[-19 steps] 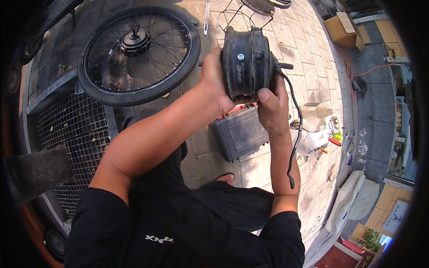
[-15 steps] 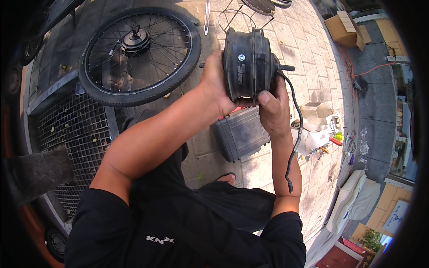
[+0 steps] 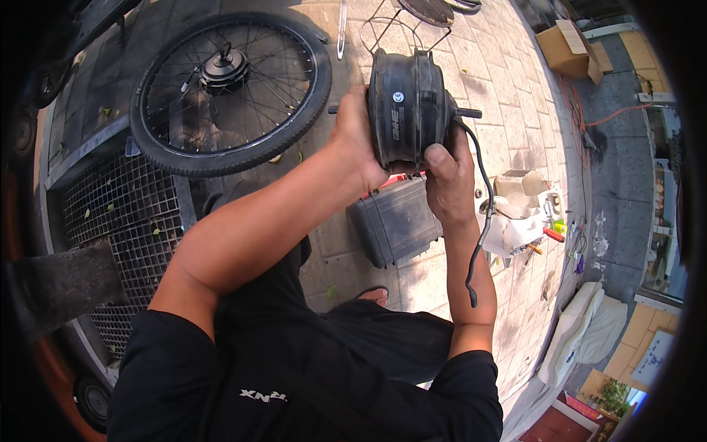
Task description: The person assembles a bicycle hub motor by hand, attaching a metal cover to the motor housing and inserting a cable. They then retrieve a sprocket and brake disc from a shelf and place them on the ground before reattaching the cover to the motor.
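Between my two hands I hold up a black hub motor (image 3: 401, 121), its axle stubs sticking out to both sides. My left hand (image 3: 356, 132) is pressed on its left face, with the fingers mostly hidden behind it. My right hand (image 3: 449, 169) grips the lower right side, thumb on the rim and fingers behind. From the motor's right side a black cable (image 3: 484, 184) hangs down in front of my right forearm, its plug end dangling loose. Below the motor, a dark grey hard case (image 3: 394, 221) stands on the paving.
A bicycle wheel (image 3: 320, 96) with a hub motor in its spokes lies at the far left, by a metal grating (image 3: 129, 210). To the right is a white container (image 3: 512, 228) with tools beside it. A cardboard box (image 3: 567, 51) stands far right.
The cable's loose end has swung slightly left and up. The hub motor has turned or shifted very slightly in my hands; my grip looks the same.
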Demonstrator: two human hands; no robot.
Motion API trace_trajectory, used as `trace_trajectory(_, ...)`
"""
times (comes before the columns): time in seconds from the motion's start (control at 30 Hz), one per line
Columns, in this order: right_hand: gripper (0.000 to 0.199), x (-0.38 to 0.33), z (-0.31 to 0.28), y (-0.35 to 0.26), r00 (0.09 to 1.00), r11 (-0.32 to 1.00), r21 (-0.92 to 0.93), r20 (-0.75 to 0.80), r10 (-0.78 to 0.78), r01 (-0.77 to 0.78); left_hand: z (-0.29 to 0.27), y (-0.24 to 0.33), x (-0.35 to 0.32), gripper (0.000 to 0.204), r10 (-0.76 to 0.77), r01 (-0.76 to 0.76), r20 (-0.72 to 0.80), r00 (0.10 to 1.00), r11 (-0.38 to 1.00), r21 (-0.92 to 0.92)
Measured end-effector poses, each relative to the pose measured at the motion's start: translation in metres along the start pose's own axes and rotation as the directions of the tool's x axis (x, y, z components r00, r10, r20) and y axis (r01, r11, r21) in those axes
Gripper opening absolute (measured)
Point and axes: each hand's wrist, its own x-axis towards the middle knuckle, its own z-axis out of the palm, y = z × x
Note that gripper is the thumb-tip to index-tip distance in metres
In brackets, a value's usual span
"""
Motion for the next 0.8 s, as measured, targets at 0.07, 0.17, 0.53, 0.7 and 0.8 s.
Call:
trace_trajectory(0.07,0.1,0.0,-0.001,0.0,1.0,1.0,-0.005,-0.017,-0.004,0.004,0.0,0.0,0.0,0.071,0.007,-0.007,0.008,1.0,1.0,0.024)
trace_trajectory(0.17,0.101,-0.003,0.008,-0.008,1.0,1.0,0.016,-0.025,0.006,-0.006,0.0,-0.001,-0.002,0.072,0.042,-0.042,0.017,0.999,0.998,0.047)
trace_trajectory(0.53,0.11,-0.005,0.002,-0.01,0.999,0.998,-0.041,0.001,-0.047,0.047,0.005,-0.002,-0.002,0.07,0.071,-0.071,0.13,0.989,0.997,-0.005)
trace_trajectory(0.7,0.121,-0.007,-0.006,-0.024,0.996,0.993,-0.096,0.054,-0.067,0.072,0.005,0.001,-0.003,0.066,0.033,-0.03,0.215,0.976,0.999,-0.018)
trace_trajectory(0.8,0.129,0.001,-0.018,-0.024,0.98,0.96,-0.201,0.014,-0.197,0.196,0.007,0.006,-0.003,0.062,0.04,-0.018,0.246,0.968,0.996,-0.089)
